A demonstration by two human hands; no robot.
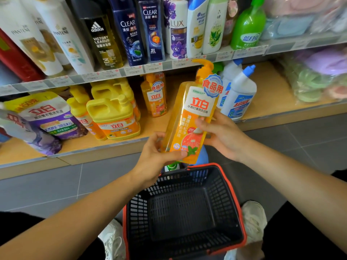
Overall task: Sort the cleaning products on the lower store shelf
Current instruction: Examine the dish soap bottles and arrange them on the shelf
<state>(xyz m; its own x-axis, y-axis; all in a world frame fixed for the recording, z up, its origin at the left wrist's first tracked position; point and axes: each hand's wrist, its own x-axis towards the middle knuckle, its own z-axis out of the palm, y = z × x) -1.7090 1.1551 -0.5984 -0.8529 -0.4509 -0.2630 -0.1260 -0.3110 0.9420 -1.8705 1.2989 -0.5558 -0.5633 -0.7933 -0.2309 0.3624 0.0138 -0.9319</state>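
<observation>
- A shop aisle with grey floor tiles. The lower shelf (pixel 266 94) is a pale wooden board that sits under a rack of shampoos and body washes.
- On that board, from left to right, are a purple-and-white detergent pouch (pixel 48 117), a cluster of yellow jugs (pixel 114 117), one orange pump bottle on the shelf (pixel 155 96), then white cleaner bottles with blue caps (pixel 240 98).
- A second, matching orange bottle (pixel 193 117) is off the shelf and held tilted in front of it, above a dark basket (pixel 221 194) on the floor.
- The left hand (pixel 155 156) grips its lower end, thumb laid across the front.
- The right hand (pixel 223 136) holds its side, fingers curled over the label.
- Something blue and green shows just below the bottle. It may be another product, but too little shows to tell.
- The step in hand looks to be placing. The bottle has been picked up, and its twin marks the likely spot.
- The next move calls for carrying it leftward and setting it upright just beside that twin, in the gap before the white bottles, without knocking the pump heads.
</observation>
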